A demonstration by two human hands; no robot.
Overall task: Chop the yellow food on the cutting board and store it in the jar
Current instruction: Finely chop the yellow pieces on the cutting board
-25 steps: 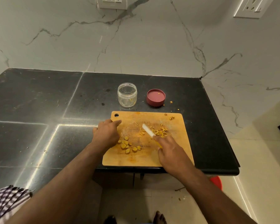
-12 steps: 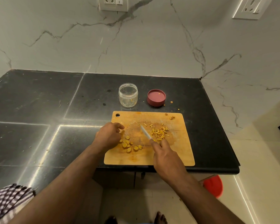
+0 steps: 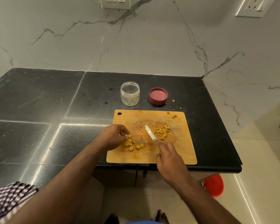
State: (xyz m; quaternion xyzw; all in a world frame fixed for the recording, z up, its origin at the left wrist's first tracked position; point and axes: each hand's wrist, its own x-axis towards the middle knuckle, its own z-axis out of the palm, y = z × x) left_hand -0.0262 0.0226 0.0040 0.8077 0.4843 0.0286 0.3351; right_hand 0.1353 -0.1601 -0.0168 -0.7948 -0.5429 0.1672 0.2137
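The round yellow slices [image 3: 133, 143] lie on the cutting board [image 3: 183, 147] just under the left hand [image 3: 114, 137], whose fingertips pinch one. Across from them, the right hand [image 3: 167, 156] grips a knife [image 3: 149, 132], its blade angled away beside the thin, already chopped sticks [image 3: 162, 131].

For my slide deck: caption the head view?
Right hand holds knife over chopped yellow food; left hand picks a slice.

Yellow slices [image 3: 133, 143] on cutting board [image 3: 181, 149], clear jar [image 3: 130, 93] open
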